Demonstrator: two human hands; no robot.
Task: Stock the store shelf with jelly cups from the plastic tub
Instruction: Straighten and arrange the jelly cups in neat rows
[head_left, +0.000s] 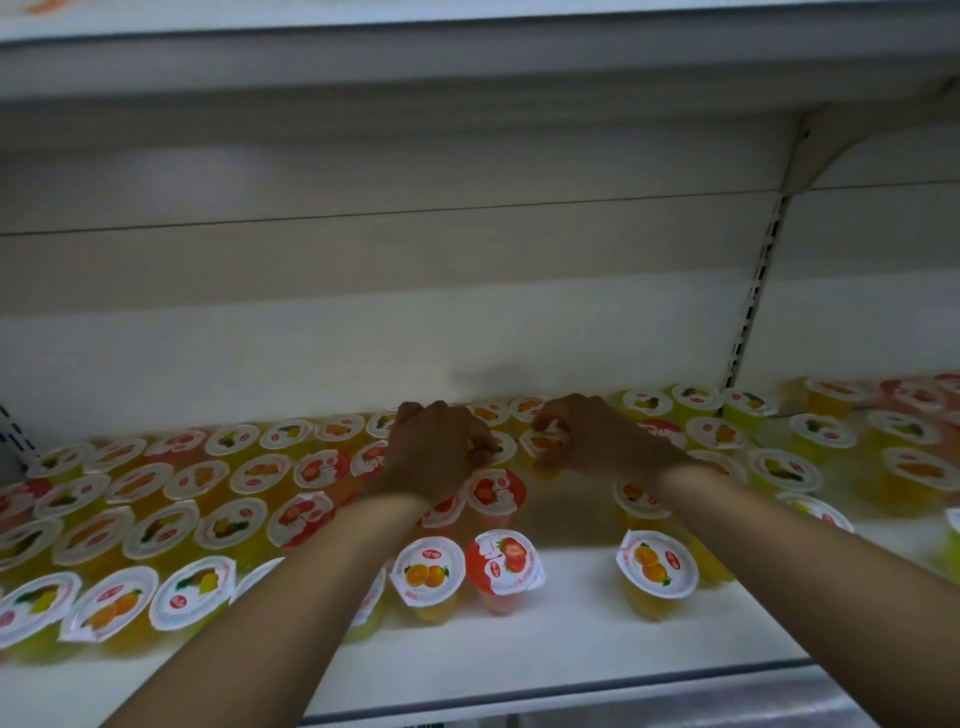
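Both my arms reach deep over the white store shelf (561, 639), which holds several rows of jelly cups with white, orange and red lids. My right hand (597, 436) grips an orange-lid jelly cup (543, 444) by its rim, near the back rows. My left hand (436, 447) has its fingers curled round another jelly cup (501, 448), mostly hidden behind the hand. In front of my wrists stand an orange jelly cup (427, 571), a red strawberry jelly cup (503, 564) and another orange one (657, 566). The plastic tub is out of view.
The shelf's back wall (363, 338) rises just behind the last row. A slotted upright (753, 296) divides this bay from a further bay of cups at the right. Another shelf (467, 62) hangs overhead. Bare shelf surface lies along the front edge.
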